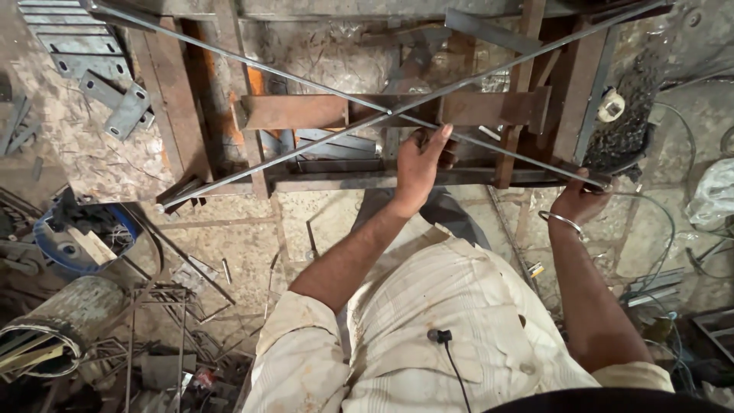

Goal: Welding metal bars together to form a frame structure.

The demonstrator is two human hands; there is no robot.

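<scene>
Viewed from above, head cam. Two thin steel rods crossed in an X over a rusty metal work frame (pixel 183 115).

Left hand (pixel 417 164) placed at the crossing point, fingers curled down over the rods and the frame's flat crossbar (pixel 306 111); thumb side up, index extended along the top. Appears to press/grip there, but exact hold under the palm cannot be made out.

Right hand (pixel 579 200) at the lower right end of first rod (pixel 252 63) (the one running from upper left), fingers clenched around the rod tip at the frame edge. Metal bangle (pixel 562 222) on that wrist.

Second rod (pixel 290 149) running from lower left to upper right, lower end resting near frame corner, passing just beside left hand's fingertips.

Surroundings: grey perforated brackets (pixel 122 107) upper left on stone floor; blue round container (pixel 73 245) w/ scrap at left; coiled wire roll (pixel 46 329) lower left; loose rod offcuts (pixel 183 306) scattered nearby; black cable (pixel 657 229) trailing at right. Cream shirt (pixel 451 321) w/ clip mic at chest.
</scene>
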